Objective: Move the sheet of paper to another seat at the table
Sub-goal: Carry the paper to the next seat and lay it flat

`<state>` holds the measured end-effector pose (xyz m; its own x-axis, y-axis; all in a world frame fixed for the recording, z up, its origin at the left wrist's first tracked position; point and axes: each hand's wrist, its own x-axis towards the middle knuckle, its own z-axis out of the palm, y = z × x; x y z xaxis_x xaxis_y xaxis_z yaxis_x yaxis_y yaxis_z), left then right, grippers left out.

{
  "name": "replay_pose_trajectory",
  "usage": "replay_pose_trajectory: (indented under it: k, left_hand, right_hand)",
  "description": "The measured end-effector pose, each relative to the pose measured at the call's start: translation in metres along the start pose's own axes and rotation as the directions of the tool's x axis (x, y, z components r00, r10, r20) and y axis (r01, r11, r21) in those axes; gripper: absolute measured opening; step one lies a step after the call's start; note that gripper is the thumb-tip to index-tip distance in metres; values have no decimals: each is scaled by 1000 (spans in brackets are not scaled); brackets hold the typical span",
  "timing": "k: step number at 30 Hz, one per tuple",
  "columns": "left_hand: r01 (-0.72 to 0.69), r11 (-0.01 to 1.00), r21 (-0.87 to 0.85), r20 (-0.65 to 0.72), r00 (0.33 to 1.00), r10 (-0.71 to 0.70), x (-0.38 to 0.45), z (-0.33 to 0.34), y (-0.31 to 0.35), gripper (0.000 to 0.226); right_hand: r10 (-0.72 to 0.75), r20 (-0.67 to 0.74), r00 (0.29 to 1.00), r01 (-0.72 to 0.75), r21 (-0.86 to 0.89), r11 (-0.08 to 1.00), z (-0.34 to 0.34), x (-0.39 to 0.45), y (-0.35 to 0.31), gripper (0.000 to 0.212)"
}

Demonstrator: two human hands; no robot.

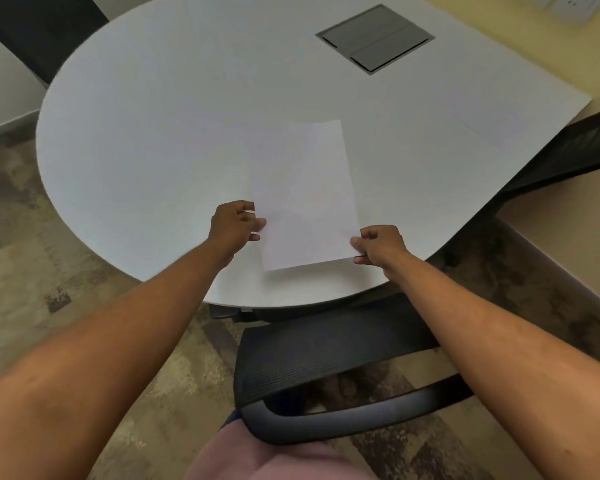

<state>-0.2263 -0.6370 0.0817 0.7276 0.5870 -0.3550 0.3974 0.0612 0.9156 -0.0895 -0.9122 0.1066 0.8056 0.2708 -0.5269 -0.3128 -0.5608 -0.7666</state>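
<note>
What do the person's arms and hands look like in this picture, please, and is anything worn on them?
Both forearms are bare up to the frame's edge: no sleeves show. The left hand and the right hand wear no gloves, and no watch, bracelet or ring can be seen on either wrist or hand. There are no markings visible. A pinkish garment shows at the bottom edge, below the arms.

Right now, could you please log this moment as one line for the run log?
phase: pickup | left hand: pinches paper's left edge | right hand: pinches right corner | sheet of paper: near table edge, by chair
</note>
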Motion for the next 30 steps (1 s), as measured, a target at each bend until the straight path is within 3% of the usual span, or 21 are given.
replay_pose_trajectory:
  k: [5, 14, 20, 30]
  left_hand:
    - [43, 997, 68, -10, 999, -43, 34, 14, -18, 42]
    - [66, 968, 241, -101, 994, -42, 53, 39, -48, 35]
    - [143, 937, 318, -177, 980, -90, 64, 56, -67, 33]
    - [97, 880, 465, -219, 976, 8, 77, 61, -81, 63]
  right_hand:
    - [28, 13, 1000, -27, -90, 996, -3, 35, 5, 42]
    - [44, 106, 993, -12, -284, 959, -6, 85, 29, 26]
    - [-13, 172, 985, 88, -439, 894, -7, 118, 51, 18]
    - [-149, 219, 964, 249, -560, 790, -2, 146, 69, 33]
